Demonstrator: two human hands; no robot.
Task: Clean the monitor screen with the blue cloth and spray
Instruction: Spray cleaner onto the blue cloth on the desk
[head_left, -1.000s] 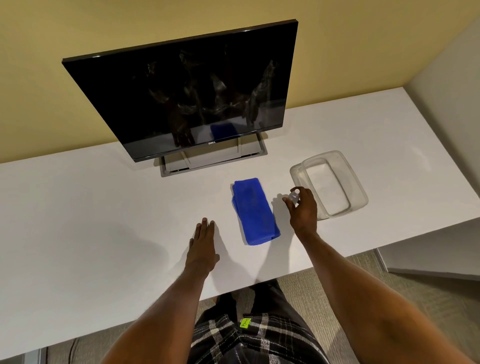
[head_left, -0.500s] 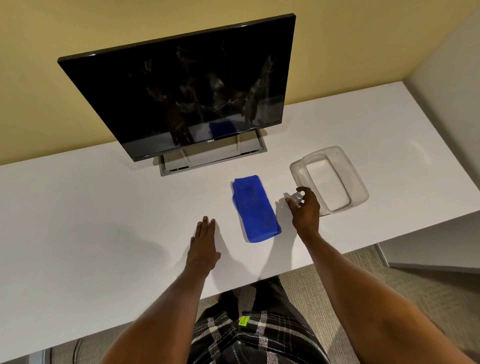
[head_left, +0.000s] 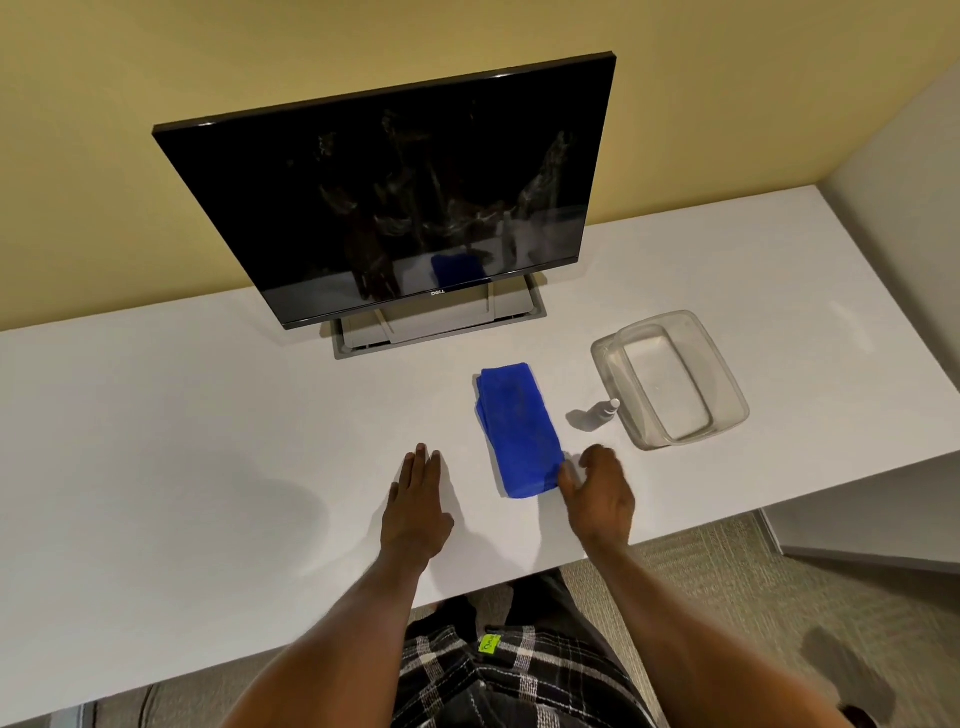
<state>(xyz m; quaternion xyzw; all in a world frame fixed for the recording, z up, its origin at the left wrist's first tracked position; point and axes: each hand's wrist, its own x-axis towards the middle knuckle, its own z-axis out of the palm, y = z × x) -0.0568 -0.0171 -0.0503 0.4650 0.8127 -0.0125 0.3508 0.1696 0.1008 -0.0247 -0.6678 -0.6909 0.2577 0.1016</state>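
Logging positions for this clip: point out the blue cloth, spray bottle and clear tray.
blue cloth (head_left: 519, 431), head view, centre of its folded top.
spray bottle (head_left: 607, 410), head view, its body.
clear tray (head_left: 714, 366), head view, right wall.

We read one word: "DELL", in small pale capitals, a logo (head_left: 438, 293) at the middle of the lower bezel of the monitor (head_left: 395, 208), which stands at the far edge of the counter (head_left: 156, 415). The letters run level with the bezel and face us upright, just above the stand.

Below the near edge of the counter we see a small bright green tag (head_left: 489, 644) on the plaid garment (head_left: 467, 686) at the person's lap. It carries a dark handwritten mark, too small and loose for us to read as letters or numbers.
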